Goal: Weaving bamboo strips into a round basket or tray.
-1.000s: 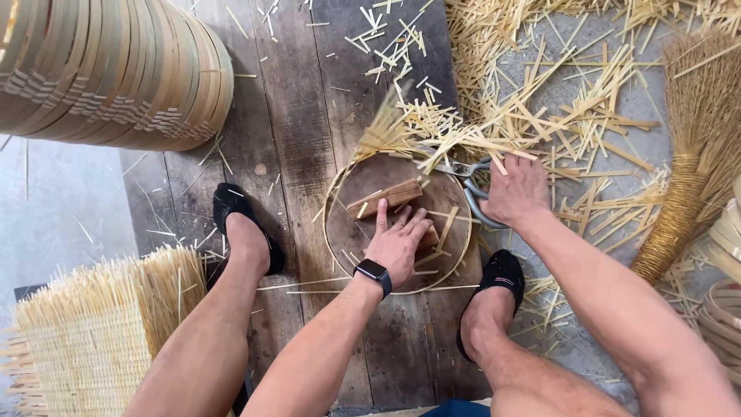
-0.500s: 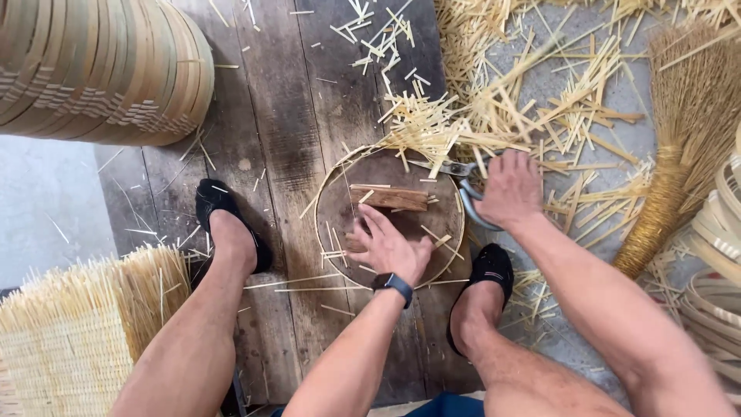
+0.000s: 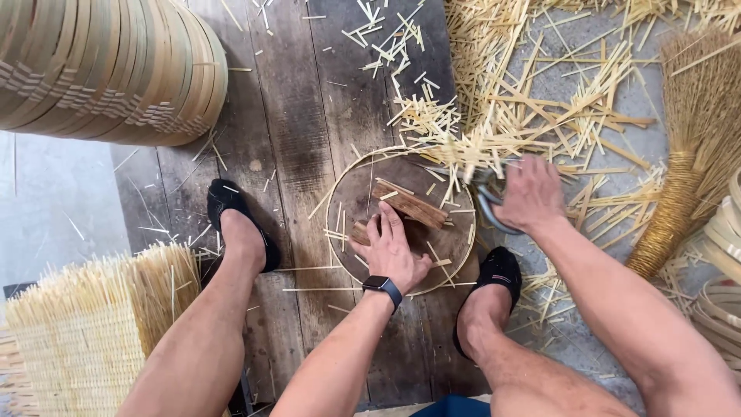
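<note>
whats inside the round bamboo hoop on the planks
Inside the hoop: a wooden block, loose bamboo slivers and the left hand. What lies under the palm is hidden.

The left hand lies flat inside a round bamboo hoop on the wooden boards, fingers touching a small wood block. The right hand grips shears at the hoop's right edge. Bamboo strips litter the boards' far right corner, beside a broom. Stacked hoops fill the far left corner.
</note>
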